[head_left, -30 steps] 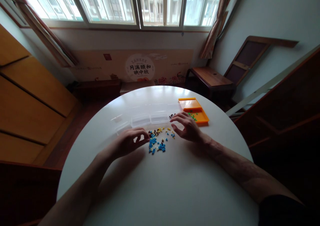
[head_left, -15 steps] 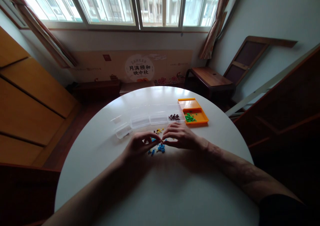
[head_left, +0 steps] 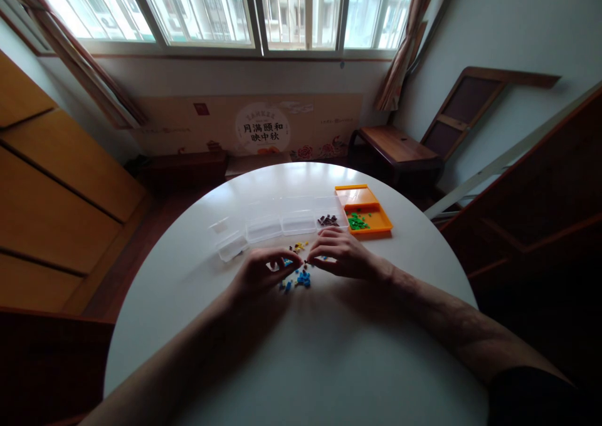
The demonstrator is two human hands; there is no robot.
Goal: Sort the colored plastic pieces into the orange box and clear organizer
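Nearer and left of the orange box I log one brick scatter, too small to count. Over it: one left hand, one right hand; whether either pinches, I cannot tell. Beside the box, leftward: four clear trays.

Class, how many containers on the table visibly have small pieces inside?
2: the orange box at right, with green pieces, and the clear container just left of it, with dark pieces.
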